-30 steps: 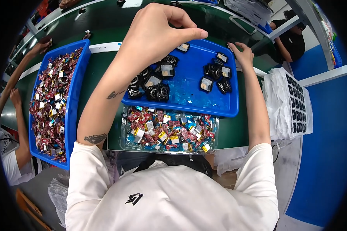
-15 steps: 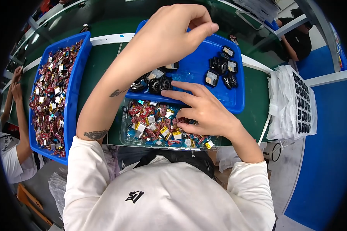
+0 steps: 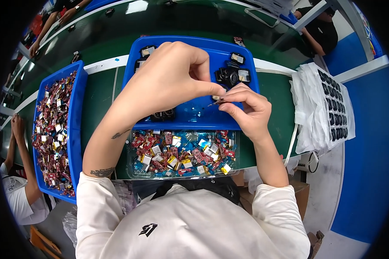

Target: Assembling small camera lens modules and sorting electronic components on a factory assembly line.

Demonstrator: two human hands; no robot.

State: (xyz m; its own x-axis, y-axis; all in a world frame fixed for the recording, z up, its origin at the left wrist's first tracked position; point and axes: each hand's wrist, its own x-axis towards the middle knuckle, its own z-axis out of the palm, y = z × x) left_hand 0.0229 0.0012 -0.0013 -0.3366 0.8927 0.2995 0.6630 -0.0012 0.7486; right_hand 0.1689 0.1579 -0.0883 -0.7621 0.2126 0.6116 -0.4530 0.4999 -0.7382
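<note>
I count two blue trays: one in front of me [image 3: 194,116] and one to my left [image 3: 75,129]. One clear tray [image 3: 134,168] sits nearest my body. My two hands, left hand [image 3: 173,77] and right hand [image 3: 246,108], share one small part [image 3: 216,102] between them. The small gold and red parts in the clear tray and the left blue tray are too many to count. One stack of white sheets [image 3: 324,108] lies on my right.
</note>
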